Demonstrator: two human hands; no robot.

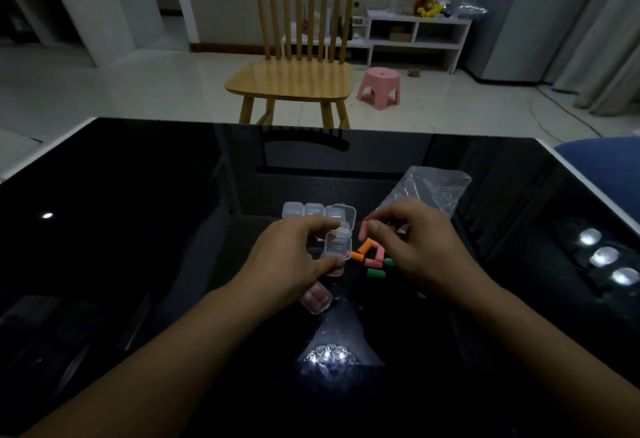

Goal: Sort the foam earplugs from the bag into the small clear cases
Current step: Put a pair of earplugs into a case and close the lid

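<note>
My left hand (294, 257) holds a small clear case (338, 245) with its lid hinged open, just above the black table. My right hand (412, 243) pinches a pink foam earplug (363, 231) right beside the open case. Between the hands lie several loose earplugs (372, 259), orange, pink and green. A shut clear case with pink earplugs inside (316, 297) rests under my left wrist. A row of clear cases (303, 209) stands behind my left hand. The clear plastic bag (433, 188) lies flat behind my right hand.
The glossy black table (138, 229) reflects ceiling lights. A wooden chair (294, 81) stands at the table's far edge, with a pink stool (379, 87) beyond it. A blue seat (609, 164) touches the right corner.
</note>
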